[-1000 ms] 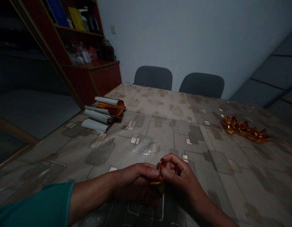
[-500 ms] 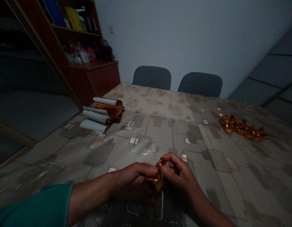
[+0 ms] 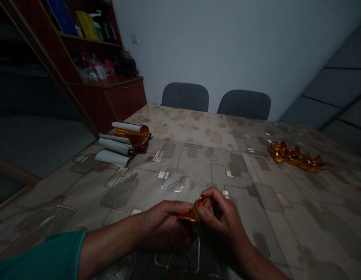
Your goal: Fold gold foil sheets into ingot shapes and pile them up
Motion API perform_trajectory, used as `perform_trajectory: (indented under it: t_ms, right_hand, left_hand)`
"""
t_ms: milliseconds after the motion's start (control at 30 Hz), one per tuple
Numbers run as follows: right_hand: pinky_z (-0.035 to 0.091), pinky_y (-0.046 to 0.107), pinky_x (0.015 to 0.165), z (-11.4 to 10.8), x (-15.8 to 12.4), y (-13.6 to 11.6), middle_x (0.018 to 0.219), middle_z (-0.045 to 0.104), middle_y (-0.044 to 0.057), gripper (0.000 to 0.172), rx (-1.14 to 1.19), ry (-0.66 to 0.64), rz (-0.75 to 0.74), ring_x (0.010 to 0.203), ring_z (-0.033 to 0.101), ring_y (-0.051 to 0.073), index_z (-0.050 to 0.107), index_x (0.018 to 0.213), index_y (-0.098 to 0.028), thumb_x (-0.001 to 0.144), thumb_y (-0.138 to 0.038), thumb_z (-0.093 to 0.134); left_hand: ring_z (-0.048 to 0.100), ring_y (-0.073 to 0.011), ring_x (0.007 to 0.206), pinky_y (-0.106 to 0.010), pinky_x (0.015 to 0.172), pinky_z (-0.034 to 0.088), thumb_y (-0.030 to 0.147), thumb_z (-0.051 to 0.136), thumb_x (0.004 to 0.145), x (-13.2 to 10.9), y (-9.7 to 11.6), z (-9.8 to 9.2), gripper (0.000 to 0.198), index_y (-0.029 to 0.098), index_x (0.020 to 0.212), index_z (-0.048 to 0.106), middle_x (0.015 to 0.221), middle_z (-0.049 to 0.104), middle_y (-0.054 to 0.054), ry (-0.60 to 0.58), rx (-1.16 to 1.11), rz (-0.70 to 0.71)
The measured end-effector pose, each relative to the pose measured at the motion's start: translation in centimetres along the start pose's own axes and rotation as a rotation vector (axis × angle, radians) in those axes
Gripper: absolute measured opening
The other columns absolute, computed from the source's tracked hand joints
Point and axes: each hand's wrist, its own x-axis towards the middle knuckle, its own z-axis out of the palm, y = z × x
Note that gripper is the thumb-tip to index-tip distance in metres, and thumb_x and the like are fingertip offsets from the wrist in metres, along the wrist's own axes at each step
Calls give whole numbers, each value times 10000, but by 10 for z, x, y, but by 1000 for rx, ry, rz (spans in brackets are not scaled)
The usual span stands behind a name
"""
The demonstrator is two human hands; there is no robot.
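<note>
I see the bench (image 3: pixel 203 165) under a grey-brown cover patterned with overlapping rounded rectangles, some dark, some glinting. Near its left edge I note a pile of curled sheets (image 3: pixel 117 145), white and gold sides showing. Well apart, right side: peaked gold foil shapes (image 3: pixel 294 157), clustered in a row.

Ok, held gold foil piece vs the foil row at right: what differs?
The held gold foil piece is gripped by the left hand and right hand; the row of folded gold foil pieces rests on the table.
The held piece looks single; the row lines up several.
Hands partly cover the held piece; the row shows uncovered.
Both are shiny gold.
</note>
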Motion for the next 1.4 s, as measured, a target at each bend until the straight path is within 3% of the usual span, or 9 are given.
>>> perform_trajectory:
  t_ms: [367,533,633,767,933,1033,1167,1400]
  right_hand:
    - [250,240,448,-1,-1,-1,503,407,-98,147,-180,4,-75,441,369,106,530,782,-235,812,-317,648]
    - [292,233,467,-1,2,4,555,444,-81,216,-27,51,-13,488,419,111,525,790,-223,872,-400,617]
    - [336,224,477,0,3,5,596,480,-73,251,119,105,53,510,480,114,504,814,-223,903,-438,599]
    - [358,230,497,0,4,3,609,567,-52,282,151,138,93,532,537,132,482,845,-229,896,-475,610]
    - [294,243,482,-4,5,3,574,541,-53,256,-73,147,53,492,461,126,510,831,-223,893,-460,585]
    - [289,258,493,-8,6,3,578,521,-54,221,-181,101,-29,494,454,132,575,918,-211,913,-431,552]
    - [329,274,533,-10,5,4,645,556,-30,299,-188,32,-73,569,504,157,602,1140,-204,946,-412,510]
    - [396,276,528,-16,0,4,729,600,-9,456,-6,-103,-19,546,515,141,426,1446,-229,1044,-407,308]
  left_hand:
    - [589,-142,722,-245,631,457,301,780,739,-2,2,7,354,91,1011,693,842,634,-47,-15,140,54]
    - [579,-118,676,-235,630,450,270,762,787,2,6,6,305,76,1003,669,848,629,-50,-46,-3,116]
    - [584,-110,687,-212,624,451,265,752,804,1,10,7,393,73,1125,630,945,640,-94,-94,-5,161]
    - [607,-123,784,-214,681,468,277,805,769,0,11,9,501,129,1205,606,1072,649,-110,-51,222,333]
    - [582,-116,642,-228,630,440,409,709,871,4,8,10,365,121,1085,650,764,663,-45,173,649,518]
    - [569,-118,596,-231,599,423,454,660,895,6,7,9,382,111,1061,651,693,656,-40,255,697,541]
    - [566,-116,585,-235,600,420,476,686,867,5,7,8,419,114,1074,636,704,660,-39,254,657,536]
    - [584,-139,645,-266,651,459,453,680,873,2,11,8,371,114,1017,630,747,661,-50,281,676,584]
